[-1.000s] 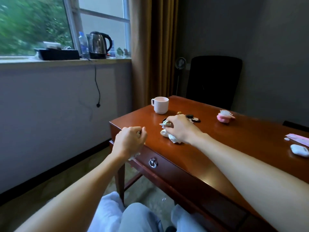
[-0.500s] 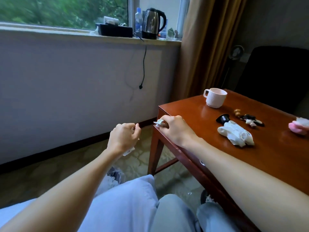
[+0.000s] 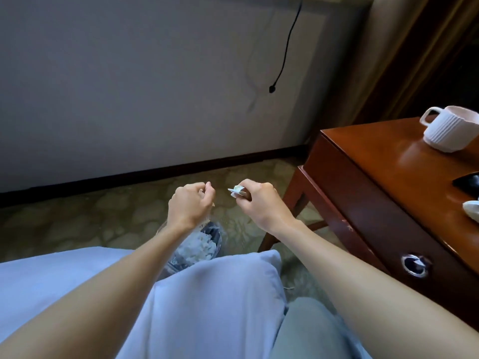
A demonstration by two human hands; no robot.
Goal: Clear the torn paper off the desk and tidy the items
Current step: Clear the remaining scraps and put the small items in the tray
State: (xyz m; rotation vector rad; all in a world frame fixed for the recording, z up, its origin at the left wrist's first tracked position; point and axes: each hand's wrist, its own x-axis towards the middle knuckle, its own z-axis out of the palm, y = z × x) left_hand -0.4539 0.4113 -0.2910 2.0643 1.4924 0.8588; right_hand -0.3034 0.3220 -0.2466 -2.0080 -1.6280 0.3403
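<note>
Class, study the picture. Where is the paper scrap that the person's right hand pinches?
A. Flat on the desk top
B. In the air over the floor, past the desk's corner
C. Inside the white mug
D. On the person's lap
B: the right hand pinches the paper scrap clear of the desk, over the floor near the bin; the white mug stands apart on the desk.

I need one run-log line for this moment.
right hand: pinches paper scrap | left hand: curled, contents hidden | waste bin: on floor, torn paper inside

No text or label can be read anywhere.
</note>
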